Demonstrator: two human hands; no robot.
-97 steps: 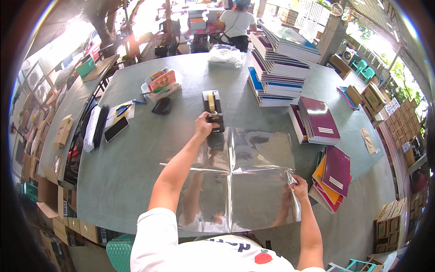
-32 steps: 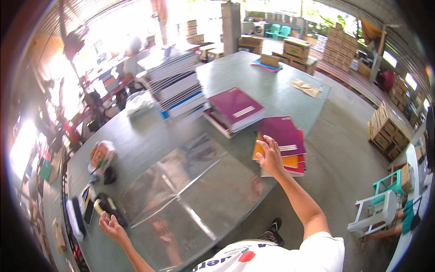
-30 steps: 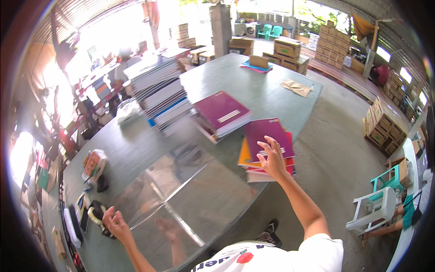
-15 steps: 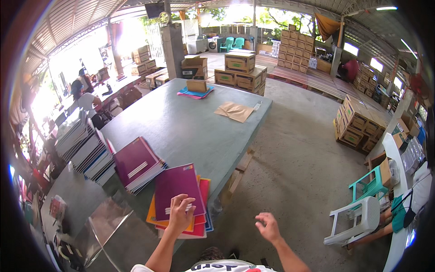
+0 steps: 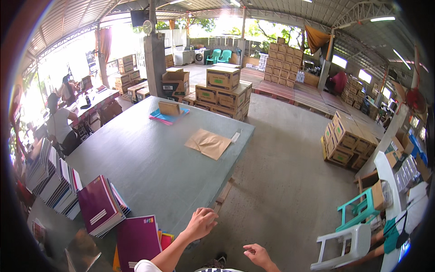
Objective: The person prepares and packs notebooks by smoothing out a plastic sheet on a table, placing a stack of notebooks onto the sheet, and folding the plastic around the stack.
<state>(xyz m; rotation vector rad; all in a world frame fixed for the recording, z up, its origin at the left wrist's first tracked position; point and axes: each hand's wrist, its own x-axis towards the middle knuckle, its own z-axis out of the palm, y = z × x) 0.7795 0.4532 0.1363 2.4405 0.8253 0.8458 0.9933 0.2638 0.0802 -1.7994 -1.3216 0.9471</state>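
My left hand [image 5: 201,224] hovers by the table's right edge, fingers loosely bent and apart, holding nothing. Left of that wrist a purple notebook [image 5: 138,238] lies on a fanned pile whose yellow and red covers peek out; my forearm hides part of it. Beyond sits a thicker stack of purple spiral notebooks [image 5: 99,206]. My right hand [image 5: 259,256] is low in front of me above the floor, empty, with its fingers slightly curved and apart. A flat brown paper piece [image 5: 208,143] lies farther up the grey table [image 5: 149,158].
Tall notebook stacks [image 5: 56,181] line the table's left side. A small brown box [image 5: 169,108] rests on blue and pink sheets at the far end. Cartons [image 5: 224,93] stand behind. On the right are stools [image 5: 344,245], more cartons [image 5: 351,138] and a seated person [image 5: 392,233].
My left hand has left the purple notebook's cover and moved right, to the table edge. My right hand is lower in view. The view has shifted, bringing the table's far end nearer.
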